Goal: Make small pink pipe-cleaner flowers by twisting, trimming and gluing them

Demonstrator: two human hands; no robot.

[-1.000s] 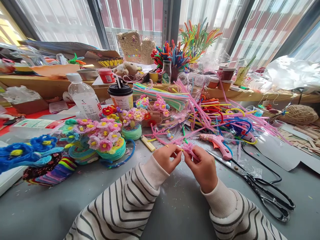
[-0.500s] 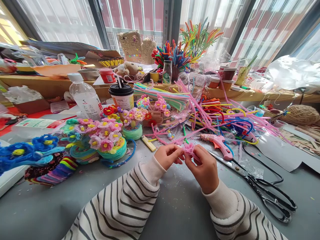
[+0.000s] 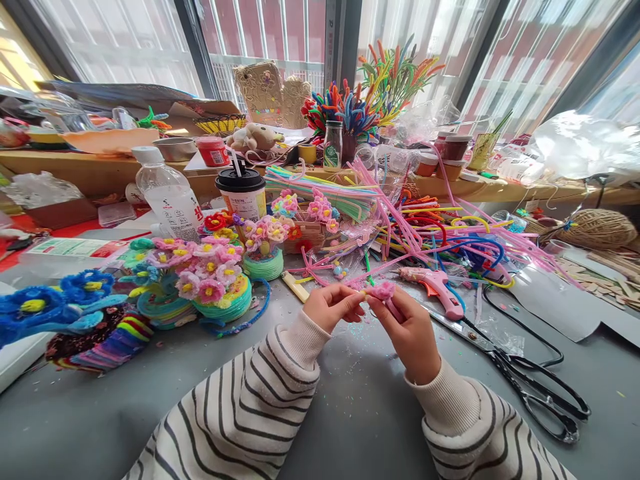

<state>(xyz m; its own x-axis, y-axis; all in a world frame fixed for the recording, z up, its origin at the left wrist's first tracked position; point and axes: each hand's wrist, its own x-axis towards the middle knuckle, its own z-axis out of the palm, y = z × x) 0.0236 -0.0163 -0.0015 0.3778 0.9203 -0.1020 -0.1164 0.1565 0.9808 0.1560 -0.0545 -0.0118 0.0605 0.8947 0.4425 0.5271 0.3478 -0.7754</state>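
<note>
My left hand [image 3: 330,307] is closed in a pinch, thumb against fingers, at a small yellowish piece [image 3: 363,293] whose shape is too small to make out. Facing it, my right hand [image 3: 407,327] grips a pink fuzzy pipe-cleaner flower [image 3: 384,290] between thumb and fingers. The fingertips of both hands nearly meet above the grey table. Just right of my right hand lie a pink hot glue gun [image 3: 435,287] and large black-handled scissors [image 3: 520,373]. A pale yellow stick [image 3: 296,287] rests beside my left hand.
Pipe-cleaner flower pots [image 3: 220,293] crowd the left, with a blue-flowered striped pot [image 3: 100,340] nearest. Behind them stand a plastic bottle [image 3: 170,200] and a lidded drink cup [image 3: 243,193]. Loose pink pipe cleaners [image 3: 395,220] spread across the back. A twine ball [image 3: 600,228] sits far right.
The pink flower has shifted slightly right, deeper into my right hand. My hands have parted a little, and a yellowish bit now shows at my left fingertips.
</note>
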